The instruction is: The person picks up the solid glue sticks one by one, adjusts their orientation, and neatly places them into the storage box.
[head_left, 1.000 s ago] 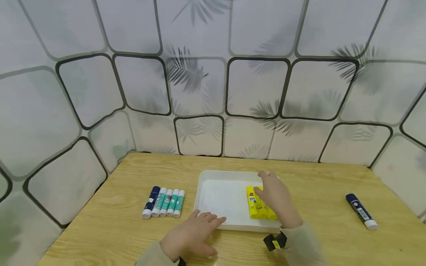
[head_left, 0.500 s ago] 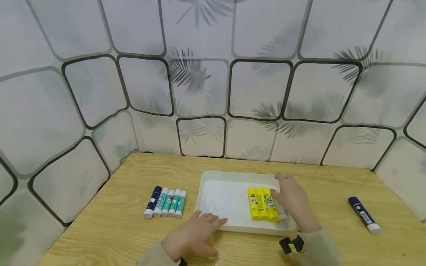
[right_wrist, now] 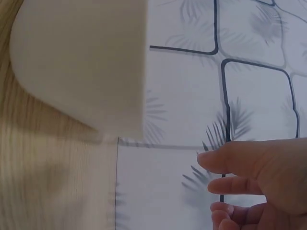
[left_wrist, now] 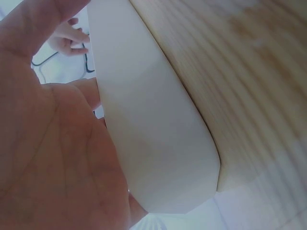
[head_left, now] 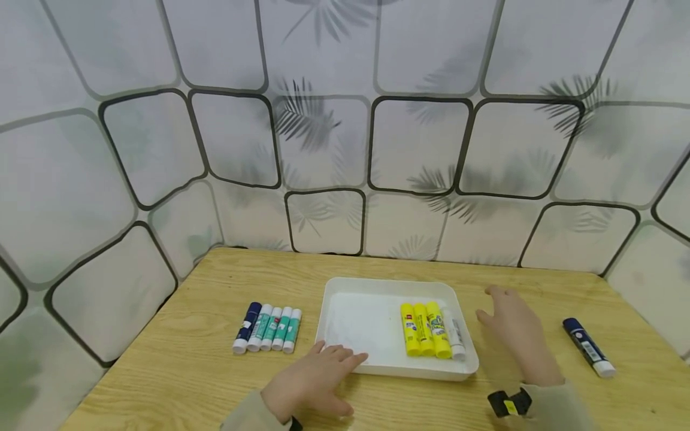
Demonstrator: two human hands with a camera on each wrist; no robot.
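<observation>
My left hand (head_left: 315,376) rests at the front left rim of a white tray (head_left: 360,323), fingers spread and relaxed. In the left wrist view its palm lies alongside the tray's outer wall (left_wrist: 148,110). Three yellow glue sticks (head_left: 424,329) and one white-and-grey glue stick (head_left: 454,334) lie side by side in the tray's right part. My right hand (head_left: 514,326) hovers over the table just right of the tray, holding nothing, its fingers loosely bent. A navy glue stick (head_left: 587,347) with a white end lies farther right.
Left of the tray, another navy glue stick (head_left: 247,328) lies in a row with several teal-and-white glue sticks (head_left: 275,328). The wooden table (head_left: 259,269) ends at a patterned curtain (head_left: 323,221) behind and at both sides.
My right hand has let go of the white-and-grey glue stick beside the yellow ones and moved right, out of the tray. The left hand has stayed at the rim.
</observation>
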